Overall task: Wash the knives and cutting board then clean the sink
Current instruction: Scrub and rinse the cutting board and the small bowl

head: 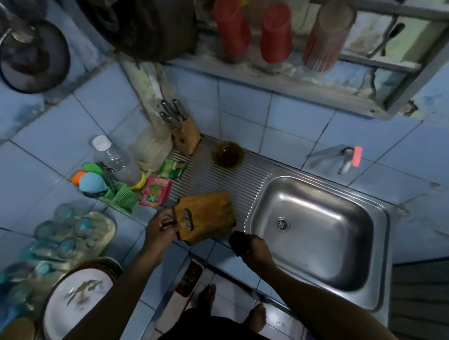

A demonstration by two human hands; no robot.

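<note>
Left hand (162, 225) grips wooden cutting board (205, 216) by its handle, tilted beside sink (319, 200), likely for scrubbing; right hand (255, 250) clutches dark scrubber (238, 241).

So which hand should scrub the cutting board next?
The right hand. It already grips a dark scrubber just beside the wooden cutting board, while the left hand holds the board's handle end on the drainboard, so it likely steadies it.
</note>
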